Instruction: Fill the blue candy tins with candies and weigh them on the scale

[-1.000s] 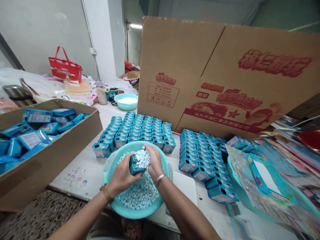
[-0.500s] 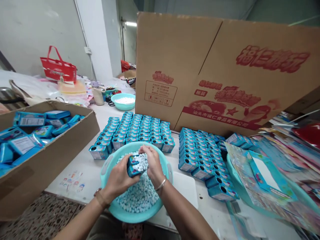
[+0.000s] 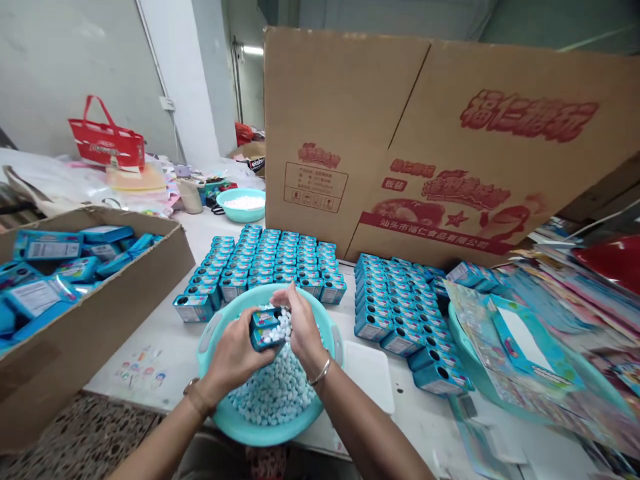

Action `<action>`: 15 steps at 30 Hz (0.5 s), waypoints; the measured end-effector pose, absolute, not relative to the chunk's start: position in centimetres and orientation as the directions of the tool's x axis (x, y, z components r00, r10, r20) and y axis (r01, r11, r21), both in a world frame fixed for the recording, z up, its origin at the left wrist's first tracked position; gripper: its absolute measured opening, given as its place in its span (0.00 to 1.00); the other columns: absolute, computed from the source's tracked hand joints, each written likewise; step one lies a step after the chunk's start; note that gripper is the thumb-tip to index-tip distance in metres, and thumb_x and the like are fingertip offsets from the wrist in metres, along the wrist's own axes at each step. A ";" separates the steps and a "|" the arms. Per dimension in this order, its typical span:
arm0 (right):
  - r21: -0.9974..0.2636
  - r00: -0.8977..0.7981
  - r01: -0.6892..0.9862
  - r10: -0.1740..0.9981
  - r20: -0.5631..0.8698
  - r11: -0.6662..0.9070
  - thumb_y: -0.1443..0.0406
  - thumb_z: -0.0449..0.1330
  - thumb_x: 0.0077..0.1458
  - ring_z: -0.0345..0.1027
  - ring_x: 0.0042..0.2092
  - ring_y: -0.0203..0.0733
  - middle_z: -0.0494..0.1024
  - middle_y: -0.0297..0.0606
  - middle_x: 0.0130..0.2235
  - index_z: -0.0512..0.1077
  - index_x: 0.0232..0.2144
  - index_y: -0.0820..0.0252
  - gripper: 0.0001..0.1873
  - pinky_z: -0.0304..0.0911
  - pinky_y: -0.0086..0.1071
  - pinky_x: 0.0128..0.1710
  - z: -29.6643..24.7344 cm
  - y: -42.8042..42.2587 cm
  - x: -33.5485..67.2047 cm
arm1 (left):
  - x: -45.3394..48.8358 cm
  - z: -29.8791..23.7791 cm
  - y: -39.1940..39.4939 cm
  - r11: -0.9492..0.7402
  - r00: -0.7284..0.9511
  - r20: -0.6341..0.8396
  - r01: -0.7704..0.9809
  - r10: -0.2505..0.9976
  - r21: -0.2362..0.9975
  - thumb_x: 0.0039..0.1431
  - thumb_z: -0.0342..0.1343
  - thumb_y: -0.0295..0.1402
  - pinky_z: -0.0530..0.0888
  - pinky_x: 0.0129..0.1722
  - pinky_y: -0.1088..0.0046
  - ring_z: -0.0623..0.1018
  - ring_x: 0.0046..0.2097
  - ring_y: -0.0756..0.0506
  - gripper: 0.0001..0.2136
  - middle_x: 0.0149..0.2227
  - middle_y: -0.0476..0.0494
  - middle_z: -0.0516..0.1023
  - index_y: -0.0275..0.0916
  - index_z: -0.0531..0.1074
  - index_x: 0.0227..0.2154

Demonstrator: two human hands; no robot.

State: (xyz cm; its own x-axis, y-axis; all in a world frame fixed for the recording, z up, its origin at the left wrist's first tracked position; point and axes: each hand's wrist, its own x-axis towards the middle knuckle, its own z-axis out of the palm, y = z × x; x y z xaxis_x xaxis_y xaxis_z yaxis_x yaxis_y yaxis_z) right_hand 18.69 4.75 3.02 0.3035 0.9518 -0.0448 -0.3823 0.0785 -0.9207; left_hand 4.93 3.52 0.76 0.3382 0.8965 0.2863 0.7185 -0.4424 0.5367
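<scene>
My left hand [image 3: 235, 353] grips a small blue box [image 3: 264, 328] over a teal basin [image 3: 219, 415] of small pale round candies [image 3: 275, 393]. My right hand [image 3: 303, 327] is cupped against the box's open side, with a few candies between its fingers and the box. Both hands hover just above the candy heap. Behind the basin stand rows of the same blue boxes [image 3: 273, 260], and a second block of them [image 3: 400, 300] lies to the right.
An open carton of flat blue packs [image 3: 55, 267] sits on the left. A large printed cardboard sheet [image 3: 425, 147] stands behind the rows. Another teal bowl [image 3: 243, 203], a cup and a red bag [image 3: 106, 143] are at the back left. Colourful printed sheets [image 3: 530, 333] pile up on the right.
The heap of candies in my right hand has shrunk against the box. Both hands stay over the basin; the view has drifted slightly.
</scene>
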 end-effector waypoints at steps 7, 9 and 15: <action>-0.931 0.175 -0.364 0.980 -0.096 -0.026 0.38 0.52 0.53 0.72 0.43 0.47 0.80 0.42 0.36 0.78 0.29 0.58 0.32 0.62 0.38 0.48 2.4 4.6 19.4 | 4.9 1.3 3.7 -0.429 0.376 0.220 0.680 0.900 0.594 0.44 0.62 0.38 0.74 0.40 0.62 0.79 0.43 0.37 0.30 0.43 0.41 0.77 0.38 0.63 0.52; -0.928 0.114 -0.359 0.982 -0.152 -0.102 0.38 0.53 0.52 0.70 0.48 0.48 0.80 0.42 0.42 0.78 0.35 0.57 0.32 0.61 0.39 0.51 1.6 3.9 20.9 | 3.9 2.1 3.8 -0.467 0.439 0.197 0.677 0.877 0.569 0.43 0.62 0.38 0.73 0.41 0.63 0.78 0.43 0.36 0.30 0.43 0.41 0.78 0.39 0.63 0.52; -0.961 0.228 -0.153 0.938 -0.260 -0.230 0.47 0.65 0.47 0.63 0.57 0.49 0.74 0.39 0.53 0.75 0.43 0.53 0.25 0.53 0.42 0.58 -3.0 0.3 25.9 | 2.4 4.3 4.5 -0.579 0.621 -0.077 0.762 0.780 0.288 0.40 0.60 0.38 0.72 0.39 0.61 0.78 0.42 0.32 0.23 0.41 0.37 0.79 0.39 0.69 0.42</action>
State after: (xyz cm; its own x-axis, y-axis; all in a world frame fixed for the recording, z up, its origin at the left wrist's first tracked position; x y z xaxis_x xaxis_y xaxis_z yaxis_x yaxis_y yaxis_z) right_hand 25.86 0.28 -3.02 0.2283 0.9381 -0.2605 -0.1525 -0.2298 -0.9612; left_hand 2.44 4.49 4.25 0.6215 0.7796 -0.0768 0.7625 -0.5794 0.2880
